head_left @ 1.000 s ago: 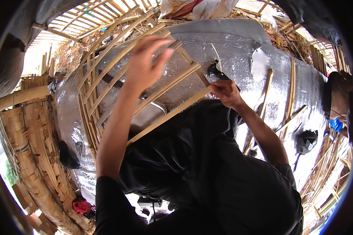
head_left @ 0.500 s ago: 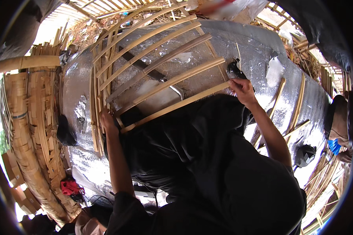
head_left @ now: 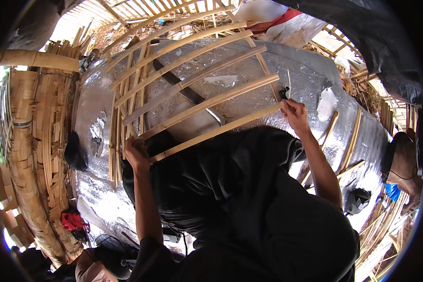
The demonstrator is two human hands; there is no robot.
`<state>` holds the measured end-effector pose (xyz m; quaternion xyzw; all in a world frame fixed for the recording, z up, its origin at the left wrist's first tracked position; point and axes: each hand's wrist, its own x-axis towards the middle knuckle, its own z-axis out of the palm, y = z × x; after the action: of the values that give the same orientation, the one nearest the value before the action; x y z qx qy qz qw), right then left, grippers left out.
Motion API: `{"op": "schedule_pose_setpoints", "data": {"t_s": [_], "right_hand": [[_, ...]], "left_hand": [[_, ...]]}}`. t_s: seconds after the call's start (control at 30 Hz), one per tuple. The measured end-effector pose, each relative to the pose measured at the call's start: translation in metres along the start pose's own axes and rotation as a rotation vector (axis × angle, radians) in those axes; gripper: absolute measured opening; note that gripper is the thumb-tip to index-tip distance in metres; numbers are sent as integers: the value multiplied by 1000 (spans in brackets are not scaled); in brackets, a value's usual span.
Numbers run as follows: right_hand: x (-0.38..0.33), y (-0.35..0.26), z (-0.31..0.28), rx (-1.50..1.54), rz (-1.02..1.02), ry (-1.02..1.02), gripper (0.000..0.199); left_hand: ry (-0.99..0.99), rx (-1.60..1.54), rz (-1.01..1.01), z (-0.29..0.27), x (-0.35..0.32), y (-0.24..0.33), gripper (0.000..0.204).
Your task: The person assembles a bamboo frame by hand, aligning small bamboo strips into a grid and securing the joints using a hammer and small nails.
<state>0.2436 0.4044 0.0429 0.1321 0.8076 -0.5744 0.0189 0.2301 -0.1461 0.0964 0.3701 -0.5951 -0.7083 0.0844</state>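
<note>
A lattice frame of split bamboo slats spans the space over my lap, its several long slats running side by side across thinner crosspieces. My left hand is closed round the frame's near left corner. At the right end of the nearest slat, my right hand pinches the tip between thumb and fingers. Beneath the slats lies a long dark tool with a curved metal end; the slats cover parts of it. Just beyond my right fingers, a small black object is partly hidden.
Silvery sheeting covers the ground around me. Loose bamboo strips lie at the right, near a black bundle. Woven bamboo rolls stand at the left, with a red item below. Another person's limb shows at the right edge.
The bamboo frame and both hands sit slightly further right and lower in the picture, though the view has shifted too. The black object by my right hand is now more covered. Both grips remain.
</note>
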Motion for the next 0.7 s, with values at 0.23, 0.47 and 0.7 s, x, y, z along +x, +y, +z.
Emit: {"op": "schedule_pose_setpoints", "data": {"t_s": [0.23,0.47,0.7], "right_hand": [[44,-31,-9,114,-14,98,26],[68,-16,-15,176,158,72,24],[65,-13,-1,-13,-32,9,26]], "left_hand": [[77,-48,34,13,-40,-2,29],[92,-69,-37,6,-97,-28,25],[12,962,325,-16,-106,-11,35]]}}
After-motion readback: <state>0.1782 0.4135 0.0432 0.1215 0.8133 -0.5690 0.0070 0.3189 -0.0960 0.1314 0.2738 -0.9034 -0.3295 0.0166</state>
